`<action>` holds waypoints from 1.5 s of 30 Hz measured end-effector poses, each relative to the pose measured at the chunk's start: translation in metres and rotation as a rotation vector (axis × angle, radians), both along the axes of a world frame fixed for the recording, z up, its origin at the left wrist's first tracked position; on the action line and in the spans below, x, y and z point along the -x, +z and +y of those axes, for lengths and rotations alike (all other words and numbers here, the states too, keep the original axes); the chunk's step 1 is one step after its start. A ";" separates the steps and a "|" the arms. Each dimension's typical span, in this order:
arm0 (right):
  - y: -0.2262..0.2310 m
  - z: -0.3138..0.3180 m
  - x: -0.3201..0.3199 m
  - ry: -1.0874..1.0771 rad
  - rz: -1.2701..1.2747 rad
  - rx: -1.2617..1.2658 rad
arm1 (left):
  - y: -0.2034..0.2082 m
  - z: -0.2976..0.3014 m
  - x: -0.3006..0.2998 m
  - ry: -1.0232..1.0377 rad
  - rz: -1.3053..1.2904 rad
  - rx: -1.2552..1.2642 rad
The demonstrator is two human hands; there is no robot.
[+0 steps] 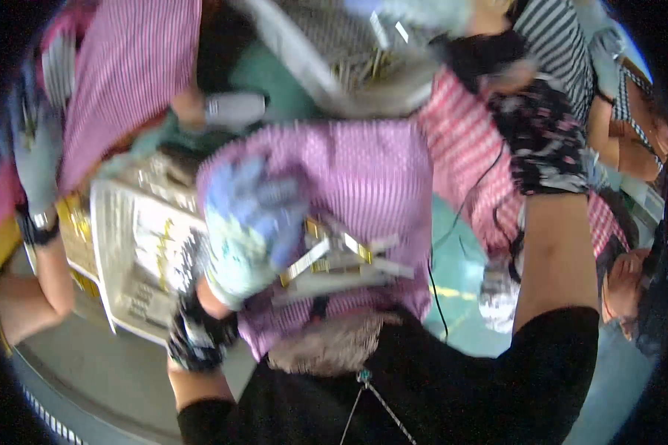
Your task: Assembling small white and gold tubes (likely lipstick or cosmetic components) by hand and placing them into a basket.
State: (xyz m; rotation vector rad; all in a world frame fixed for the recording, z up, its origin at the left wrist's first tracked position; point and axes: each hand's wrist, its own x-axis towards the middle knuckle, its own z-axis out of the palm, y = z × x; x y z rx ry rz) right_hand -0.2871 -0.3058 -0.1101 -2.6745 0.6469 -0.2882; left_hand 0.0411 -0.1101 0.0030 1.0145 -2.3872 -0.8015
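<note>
While our left hand (256,215) has fingers spread beside the strips (305,262), we should lift these singly; whether our blurred right hand (512,76) grips, we cannot tell.

An apron (375,167) covers your lap, and several strips (306,261) lie on it, nearer its near edge than its far one. Your left hand (251,216) is over the apron's left side, beside the strips. Past the apron's left edge stands a crate (107,252) with packets (159,256) in it. Ahead of the far edge is a second crate (293,53), also loaded. One co-worker (133,85) is ahead to the left, another (460,133) beyond the right edge.
</note>
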 end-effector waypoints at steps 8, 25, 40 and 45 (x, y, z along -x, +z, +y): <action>0.189 0.165 -0.086 -0.065 -0.083 -0.730 | -0.012 0.028 -0.004 0.093 0.121 0.131; 0.174 0.277 -0.109 -0.344 -0.822 -1.048 | 0.067 0.095 -0.018 0.116 0.218 -0.016; 0.188 0.350 -0.051 -0.707 0.375 -0.273 | 0.083 0.105 0.006 0.042 0.111 -0.486; 0.157 0.364 -0.049 -0.690 0.061 -0.379 | 0.081 0.096 0.013 0.012 0.225 -0.366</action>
